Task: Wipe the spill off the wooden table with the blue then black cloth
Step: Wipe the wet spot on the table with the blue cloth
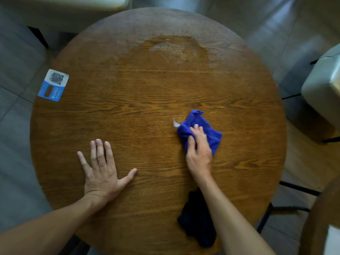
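A round wooden table [147, 92] fills the view. My right hand [198, 150] presses down on a crumpled blue cloth [211, 133] right of the table's middle, fingers curled into its folds. A small white tag [175, 123] pokes out at the cloth's left edge. A wide wet patch [173, 50] darkens the wood at the far side of the table. The black cloth [196, 219] lies bunched near the front edge, partly under my right forearm. My left hand [102, 168] rests flat on the wood, fingers spread, holding nothing.
A blue and white QR-code sticker [53, 85] sits at the table's left edge. A pale cushioned seat [323, 89] stands to the right, another pale seat [64, 4] beyond the far left. Black metal chair legs [287, 208] show at the lower right over grey floor tiles.
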